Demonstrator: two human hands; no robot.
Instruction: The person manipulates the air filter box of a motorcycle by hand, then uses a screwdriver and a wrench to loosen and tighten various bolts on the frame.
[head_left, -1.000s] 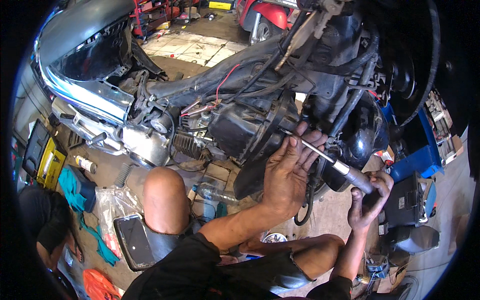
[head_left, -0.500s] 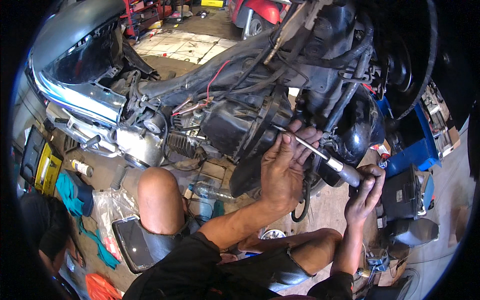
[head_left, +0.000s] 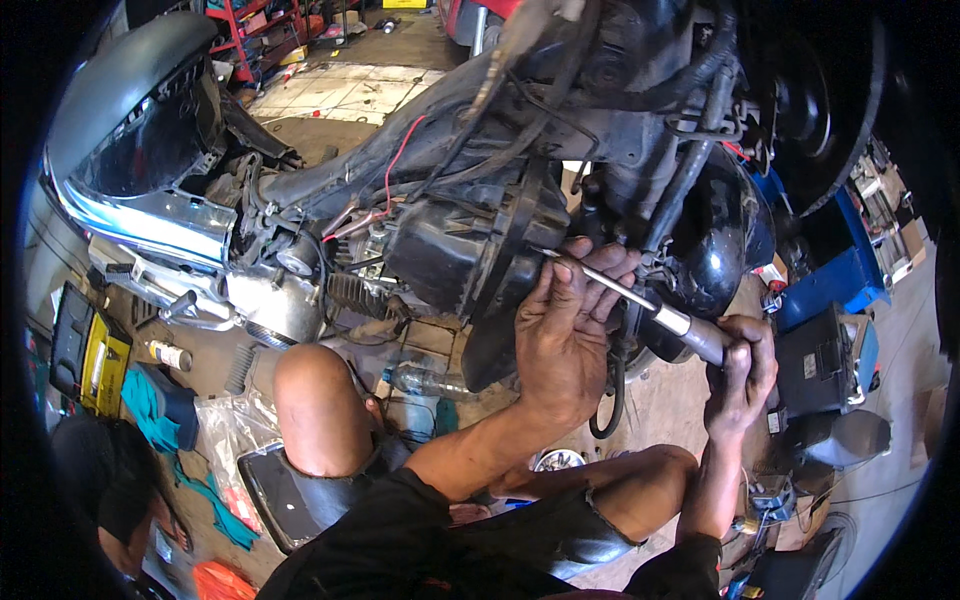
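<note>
A screwdriver (head_left: pixel 672 319) with a long metal shaft slants across the front of a partly stripped motorcycle (head_left: pixel 350 165). My right hand (head_left: pixel 743 375) is closed around the end of its dark handle. Near the tip, my left hand (head_left: pixel 562 350) pinches the shaft between thumb and fingers. The tip points at the edge of a black plastic housing (head_left: pixel 430 245), beside the frame; whether it sits in a screw there I cannot tell. A loose red wire (head_left: pixel 403 160) runs above the housing.
Below the housing lies a clear plastic bottle (head_left: pixel 425 380). A blue bin (head_left: pixel 835 290) and a black toolbox (head_left: pixel 812 360) stand at the right. At left are a yellow-and-black case (head_left: pixel 98 365) and a teal cloth (head_left: pixel 150 410). Another person (head_left: pixel 105 470) is at lower left.
The view has shifted slightly, so the motorcycle appears farther left. Both hands keep hold of the screwdriver, and the right hand has turned a little around the handle.
</note>
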